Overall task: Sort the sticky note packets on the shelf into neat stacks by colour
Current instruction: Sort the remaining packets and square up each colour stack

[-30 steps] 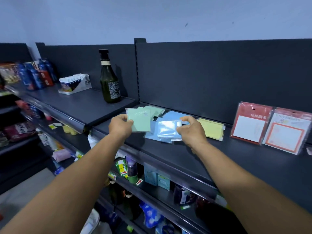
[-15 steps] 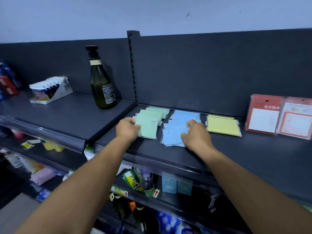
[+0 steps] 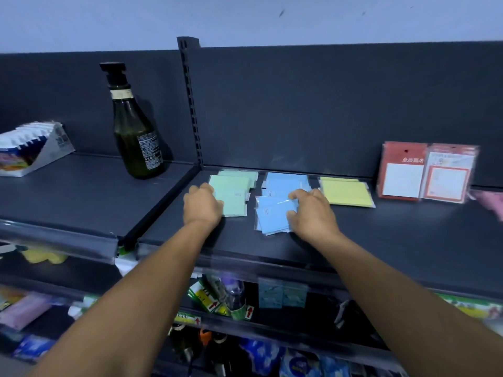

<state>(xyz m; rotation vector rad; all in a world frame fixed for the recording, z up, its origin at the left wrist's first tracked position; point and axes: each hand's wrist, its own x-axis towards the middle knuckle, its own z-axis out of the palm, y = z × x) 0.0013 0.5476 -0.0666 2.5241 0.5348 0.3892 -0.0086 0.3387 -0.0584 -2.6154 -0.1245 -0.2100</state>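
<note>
Currently my left hand [image 3: 202, 204] curls its fingers onto the near-left edge of the green packets [image 3: 231, 195], gripping the front one, while my right hand [image 3: 310, 213] pinches the right edge of the blue packets [image 3: 275, 213] between thumb and fingers. All three colour groups lie on the dark shelf [image 3: 381, 232] close to its back panel: green at left, blue in the middle, and the yellow packets [image 3: 345, 191] at right, the groups just beside one another. Green and blue are fanned and skewed; yellow looks nearly squared. I judge these packets light, thin and slightly flexible, with glossy film wrappers that will slide readily over each other. Take hold at opposite side edges and square each stack against the shelf surface; avoid pressing down on the top face, which would shear the pile. How many packets each group holds is unclear from this angle. A dark bottle [image 3: 136, 131] stands on the adjoining shelf to the left, and red card packs [image 3: 427, 172] lean against the panel to the right.
</note>
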